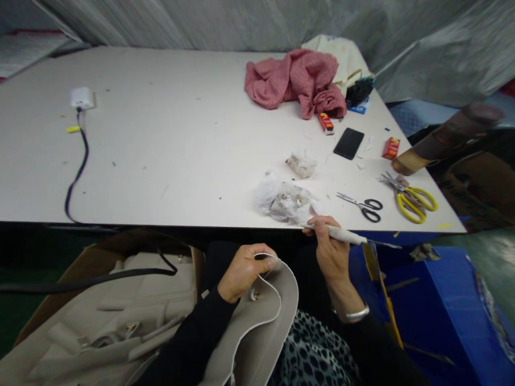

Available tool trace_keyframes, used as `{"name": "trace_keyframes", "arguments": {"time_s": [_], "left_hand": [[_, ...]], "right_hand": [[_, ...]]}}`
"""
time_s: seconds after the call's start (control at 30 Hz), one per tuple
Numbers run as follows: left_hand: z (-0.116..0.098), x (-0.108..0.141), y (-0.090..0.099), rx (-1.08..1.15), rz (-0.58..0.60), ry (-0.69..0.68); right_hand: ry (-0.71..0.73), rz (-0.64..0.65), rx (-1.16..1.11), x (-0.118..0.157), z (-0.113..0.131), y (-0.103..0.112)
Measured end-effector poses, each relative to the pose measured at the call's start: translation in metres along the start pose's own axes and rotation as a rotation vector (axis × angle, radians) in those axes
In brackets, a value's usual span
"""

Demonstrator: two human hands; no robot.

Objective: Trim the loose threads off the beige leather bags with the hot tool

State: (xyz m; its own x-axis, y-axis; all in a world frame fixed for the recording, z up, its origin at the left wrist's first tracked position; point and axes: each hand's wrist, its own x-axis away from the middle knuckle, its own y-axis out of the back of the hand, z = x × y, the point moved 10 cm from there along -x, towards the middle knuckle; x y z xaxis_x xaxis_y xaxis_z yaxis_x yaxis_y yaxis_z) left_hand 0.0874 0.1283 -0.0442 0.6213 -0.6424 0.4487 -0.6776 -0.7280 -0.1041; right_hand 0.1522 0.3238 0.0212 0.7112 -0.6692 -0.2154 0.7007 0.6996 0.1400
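Observation:
My left hand (247, 271) is closed on the upper edge of a beige bag (284, 292) that rests over my lap, its mouth gaping in a curve. A small metal fitting shows inside the bag near my fingers. My right hand (330, 249) grips the white-wrapped handle of a thin metal-tipped tool (346, 235) at the table's front edge, with the tip pointing right. Just beyond those fingers lies crumpled clear plastic (287, 201) around a pale lump. A second whitish block (301, 163) sits behind it.
Black scissors (364, 206), yellow-handled scissors (414, 201), a dark flat rectangle (348, 143) and a pink cloth (293, 80) lie on the white table (161, 134). A brown cylinder (446, 139) leans at right. Beige bags (137, 289) fill a box at left; a blue bin (434, 305) stands right.

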Motion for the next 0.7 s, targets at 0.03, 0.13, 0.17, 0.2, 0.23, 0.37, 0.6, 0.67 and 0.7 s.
{"name": "trace_keyframes", "arguments": {"time_s": [0.03,0.13,0.17,0.2,0.23,0.37,0.6,0.67,0.7], "left_hand": [[0.000,0.000,0.003,0.013,-0.018,-0.003],[0.002,0.003,0.013,0.080,-0.079,-0.003],[0.002,0.004,0.017,0.108,-0.098,-0.002],[0.003,0.005,0.020,0.134,-0.116,0.001],[0.005,0.005,0.023,0.156,-0.131,0.005],[0.007,0.006,0.033,0.207,-0.180,0.026],[0.007,0.003,0.030,0.176,-0.129,0.069],[0.007,0.004,0.031,0.184,-0.127,0.068],[0.007,0.004,0.031,0.193,-0.128,0.065]], "right_hand": [[0.035,-0.052,0.019,-0.008,0.002,0.004],[0.094,-0.073,0.051,-0.026,0.004,0.001],[0.099,-0.052,0.056,-0.030,0.004,-0.003],[0.105,-0.028,0.065,-0.033,0.003,-0.007],[0.110,-0.007,0.079,-0.035,0.003,-0.010],[0.131,0.043,0.144,-0.037,0.003,-0.018],[0.291,0.195,0.396,-0.042,0.026,-0.038],[0.354,0.212,0.529,-0.044,0.033,-0.043],[0.374,0.208,0.569,-0.045,0.035,-0.045]]}}
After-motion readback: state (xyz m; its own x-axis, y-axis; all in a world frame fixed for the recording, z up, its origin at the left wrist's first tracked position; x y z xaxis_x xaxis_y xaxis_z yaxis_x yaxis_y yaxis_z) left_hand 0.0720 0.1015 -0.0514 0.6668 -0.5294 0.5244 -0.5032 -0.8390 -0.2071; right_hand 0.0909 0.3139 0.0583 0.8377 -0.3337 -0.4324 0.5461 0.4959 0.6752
